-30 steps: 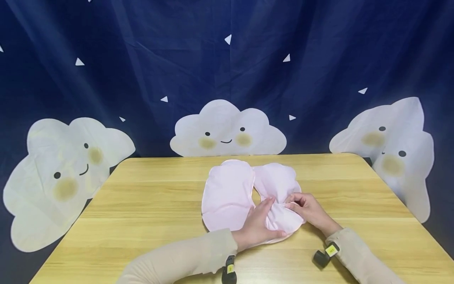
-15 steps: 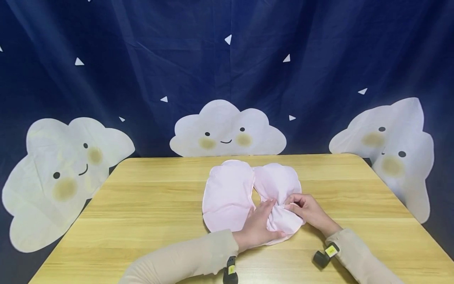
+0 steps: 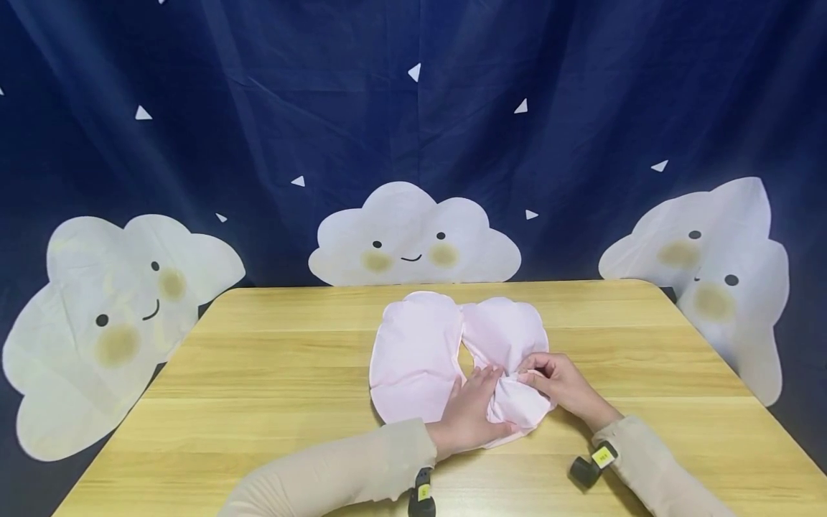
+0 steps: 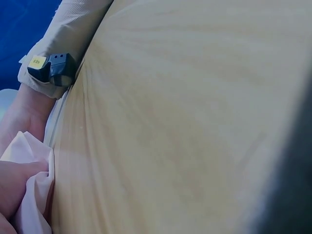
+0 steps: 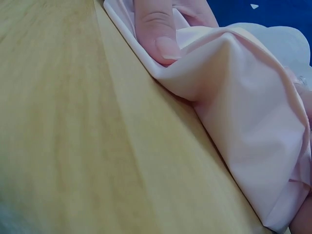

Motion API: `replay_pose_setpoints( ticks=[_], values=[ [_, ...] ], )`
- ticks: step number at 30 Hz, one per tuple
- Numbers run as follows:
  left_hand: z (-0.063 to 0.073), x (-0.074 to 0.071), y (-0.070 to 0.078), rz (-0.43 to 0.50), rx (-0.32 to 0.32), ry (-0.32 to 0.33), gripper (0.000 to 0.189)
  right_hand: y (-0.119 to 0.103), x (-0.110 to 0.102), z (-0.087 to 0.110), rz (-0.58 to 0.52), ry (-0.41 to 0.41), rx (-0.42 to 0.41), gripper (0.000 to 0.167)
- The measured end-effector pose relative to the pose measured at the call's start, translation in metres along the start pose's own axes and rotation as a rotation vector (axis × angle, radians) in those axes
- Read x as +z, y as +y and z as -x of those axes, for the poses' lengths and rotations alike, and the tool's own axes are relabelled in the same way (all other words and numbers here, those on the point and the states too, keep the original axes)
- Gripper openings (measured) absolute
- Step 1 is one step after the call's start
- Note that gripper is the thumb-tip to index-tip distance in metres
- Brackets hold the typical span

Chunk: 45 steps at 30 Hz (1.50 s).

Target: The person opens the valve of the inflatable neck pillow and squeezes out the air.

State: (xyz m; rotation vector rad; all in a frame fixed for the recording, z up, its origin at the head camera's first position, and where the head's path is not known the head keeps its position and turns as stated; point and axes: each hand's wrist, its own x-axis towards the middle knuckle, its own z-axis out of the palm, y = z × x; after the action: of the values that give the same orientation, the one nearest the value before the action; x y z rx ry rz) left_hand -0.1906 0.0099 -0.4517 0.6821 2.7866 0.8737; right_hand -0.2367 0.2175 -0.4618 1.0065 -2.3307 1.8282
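A pale pink cloth bib [image 3: 416, 345] with scalloped edges and a slit at its middle lies on the table. My left hand [image 3: 470, 413] presses on its near right part, fingers fairly straight and the thumb spread toward the near edge. The right wrist view shows the left thumb [image 5: 158, 34] down on the cloth beside a raised fold [image 5: 253, 131]. With thumb and forefinger, my right hand [image 3: 562, 388] pinches the gathered cloth on the right side. Creases run between the two hands. In the left wrist view the bib's edge [image 4: 36, 195] bunches by the left thumb.
The wooden table [image 3: 271, 359] extends around the bib on every side. Behind it hangs a dark blue curtain [image 3: 362, 108] printed with white clouds. Small black devices with yellow labels sit on both wrists, including the right wrist device [image 3: 591, 467].
My left fingers have drawn slightly right and nearer to me, bunching the cloth more. The bib's left part has shifted a little to the right. My right hand stays almost still.
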Motion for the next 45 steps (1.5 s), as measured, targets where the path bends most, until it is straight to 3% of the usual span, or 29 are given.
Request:
replay_pose_setpoints(
  ticks=[14,26,30,34,38,45],
  values=[
    [-0.001,0.002,0.0,-0.059,0.017,0.015,0.074,-0.003,0.001,0.0,0.005,-0.004,0.016,0.007],
    [0.001,-0.002,0.001,-0.055,0.034,0.004,0.065,-0.001,0.001,0.0,-0.012,0.002,0.011,0.007],
    [0.003,-0.005,-0.001,0.018,0.042,-0.016,0.065,0.0,0.002,0.0,-0.013,0.006,0.008,0.007],
    [0.003,-0.01,-0.005,0.15,0.035,-0.066,0.067,0.003,0.001,0.0,0.004,0.006,-0.007,0.009],
    [0.002,-0.016,-0.011,0.305,0.021,-0.142,0.071,0.004,-0.001,0.001,0.02,0.013,-0.004,0.01],
    [-0.002,-0.037,-0.023,0.434,0.0,-0.28,0.083,0.002,-0.001,0.001,0.008,0.019,0.009,0.009]
  ],
)
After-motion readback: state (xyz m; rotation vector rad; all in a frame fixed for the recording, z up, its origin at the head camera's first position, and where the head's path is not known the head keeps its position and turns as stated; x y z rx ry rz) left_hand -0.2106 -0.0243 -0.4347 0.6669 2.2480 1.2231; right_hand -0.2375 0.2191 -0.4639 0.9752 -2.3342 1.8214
